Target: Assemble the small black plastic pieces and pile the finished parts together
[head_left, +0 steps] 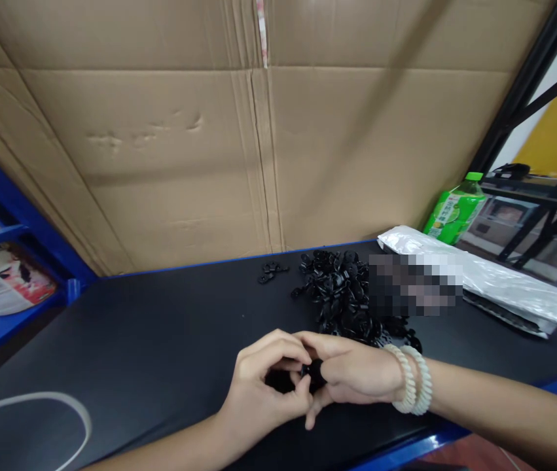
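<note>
Between my two hands, near the front of the table, is a small black plastic part [313, 374], mostly covered by fingers. My left hand [268, 376] pinches its left side with thumb and fingertips. From the right, my right hand [357, 371] grips the same part, its thumb lying over it; two coiled pale bands circle that wrist. Just beyond my hands lies a heap of similar black plastic parts [334, 284], with round and clip-like shapes. A few more black pieces [272, 271] lie apart, left of the heap.
The black table [170, 327] has a blue edge. A large cardboard sheet [170, 163] stands behind it. At the right are a silvery plastic package [504, 275] and a green bottle [457, 209]. A white cable [57, 396] loops at the left, near a blue rack [23, 229].
</note>
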### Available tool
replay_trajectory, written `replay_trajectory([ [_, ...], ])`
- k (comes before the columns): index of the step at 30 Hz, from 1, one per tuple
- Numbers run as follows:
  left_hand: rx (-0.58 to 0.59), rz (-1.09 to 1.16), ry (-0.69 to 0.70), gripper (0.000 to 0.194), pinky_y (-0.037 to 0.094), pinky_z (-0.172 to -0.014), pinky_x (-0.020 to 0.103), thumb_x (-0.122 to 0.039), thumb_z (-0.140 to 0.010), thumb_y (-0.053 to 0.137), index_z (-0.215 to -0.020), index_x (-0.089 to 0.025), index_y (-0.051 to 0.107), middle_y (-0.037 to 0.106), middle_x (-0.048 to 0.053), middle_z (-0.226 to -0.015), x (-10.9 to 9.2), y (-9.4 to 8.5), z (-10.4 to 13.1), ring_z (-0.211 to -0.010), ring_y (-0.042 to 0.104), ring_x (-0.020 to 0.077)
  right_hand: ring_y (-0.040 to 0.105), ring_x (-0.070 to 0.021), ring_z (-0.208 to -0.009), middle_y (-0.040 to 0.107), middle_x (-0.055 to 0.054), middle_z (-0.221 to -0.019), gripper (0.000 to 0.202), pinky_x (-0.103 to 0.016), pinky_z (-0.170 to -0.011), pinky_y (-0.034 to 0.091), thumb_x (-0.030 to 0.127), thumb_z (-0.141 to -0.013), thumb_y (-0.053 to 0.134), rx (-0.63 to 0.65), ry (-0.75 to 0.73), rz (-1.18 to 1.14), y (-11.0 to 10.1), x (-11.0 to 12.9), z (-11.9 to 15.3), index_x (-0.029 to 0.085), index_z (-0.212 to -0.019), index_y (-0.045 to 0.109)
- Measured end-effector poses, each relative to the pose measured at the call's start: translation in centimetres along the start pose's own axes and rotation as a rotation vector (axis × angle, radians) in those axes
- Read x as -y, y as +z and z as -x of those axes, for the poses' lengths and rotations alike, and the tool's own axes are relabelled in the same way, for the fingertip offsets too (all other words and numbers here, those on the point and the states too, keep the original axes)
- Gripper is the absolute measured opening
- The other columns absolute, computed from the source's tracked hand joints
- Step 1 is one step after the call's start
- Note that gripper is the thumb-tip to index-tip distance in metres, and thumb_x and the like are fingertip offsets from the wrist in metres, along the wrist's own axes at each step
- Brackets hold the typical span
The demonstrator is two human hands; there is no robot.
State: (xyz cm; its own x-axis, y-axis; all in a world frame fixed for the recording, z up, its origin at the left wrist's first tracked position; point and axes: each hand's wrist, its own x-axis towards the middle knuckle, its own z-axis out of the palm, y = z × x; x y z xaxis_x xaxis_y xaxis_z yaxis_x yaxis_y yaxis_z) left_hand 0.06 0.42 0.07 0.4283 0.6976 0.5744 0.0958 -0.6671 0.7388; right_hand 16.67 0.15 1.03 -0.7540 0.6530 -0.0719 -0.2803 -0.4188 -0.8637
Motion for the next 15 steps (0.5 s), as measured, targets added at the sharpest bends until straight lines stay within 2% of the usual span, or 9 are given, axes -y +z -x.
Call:
replay_trajectory([
  [2,-0.033,0.053,-0.033,0.029,0.057,-0.058,0.023,0.002,-0.068,0.057,-0.085,-0.020,0.064,0.063,0.004,-0.084,0.1,-0.2,-0.1,-0.069,0.064,0.0145,0.058,-0.0120,-0.077,0.052,0.000,-0.091,0.045,-0.036,-0.071,0.054,0.003,-0.057,0.042,0.006,-0.030,0.074,0.0,0.6,0.3,0.019,-0.100,0.047],
  [4,-0.057,0.106,-0.046,0.025,0.058,-0.065,0.025,0.000,-0.073,0.056,-0.085,-0.021,0.063,0.062,0.005,-0.087,0.1,-0.3,-0.1,-0.079,0.065,0.0169,0.058,-0.0122,-0.080,0.052,-0.002,-0.099,0.051,-0.038,-0.075,0.053,0.003,-0.063,0.040,-0.026,-0.084,0.256,0.0,1.4,0.7,0.020,-0.111,0.043],
  [7,-0.032,0.084,-0.055,0.020,0.058,-0.069,0.027,-0.004,-0.080,0.056,-0.083,-0.022,0.064,0.061,0.006,-0.094,0.2,-0.5,0.0,-0.083,0.064,0.0177,0.057,-0.0135,-0.081,0.053,-0.003,-0.102,0.059,-0.038,-0.078,0.050,-0.001,-0.068,0.038,-0.125,-0.214,0.774,-0.2,2.5,1.3,0.023,-0.123,0.037],
  [9,0.004,0.016,-0.055,0.023,0.058,-0.071,0.028,-0.006,-0.081,0.056,-0.093,-0.024,0.065,0.060,0.008,-0.102,0.3,-0.7,0.2,-0.086,0.064,0.0187,0.054,-0.0173,-0.090,0.054,-0.004,-0.102,0.064,-0.040,-0.085,0.047,-0.004,-0.066,0.038,-0.228,-0.332,1.140,-0.6,3.0,1.6,0.022,-0.124,0.039],
  [11,0.027,-0.071,-0.034,0.030,0.057,-0.077,0.032,-0.006,-0.081,0.056,-0.103,-0.026,0.062,0.059,0.008,-0.108,0.6,-1.1,0.2,-0.092,0.063,0.0204,0.049,-0.0212,-0.102,0.053,-0.006,-0.108,0.065,-0.044,-0.094,0.042,-0.006,-0.064,0.038,-0.337,-0.446,1.389,-1.1,3.4,1.7,0.021,-0.122,0.042],
  [15,0.046,-0.329,-0.015,0.033,0.053,-0.086,0.038,-0.008,-0.079,0.055,-0.106,-0.026,0.058,0.061,0.007,-0.108,2.2,-2.7,-0.7,-0.101,0.059,0.0234,0.042,-0.0229,-0.113,0.051,-0.008,-0.115,0.063,-0.047,-0.104,0.033,-0.009,-0.066,0.033,-0.470,-0.561,1.578,-2.1,3.8,1.8,0.020,-0.121,0.045],
])
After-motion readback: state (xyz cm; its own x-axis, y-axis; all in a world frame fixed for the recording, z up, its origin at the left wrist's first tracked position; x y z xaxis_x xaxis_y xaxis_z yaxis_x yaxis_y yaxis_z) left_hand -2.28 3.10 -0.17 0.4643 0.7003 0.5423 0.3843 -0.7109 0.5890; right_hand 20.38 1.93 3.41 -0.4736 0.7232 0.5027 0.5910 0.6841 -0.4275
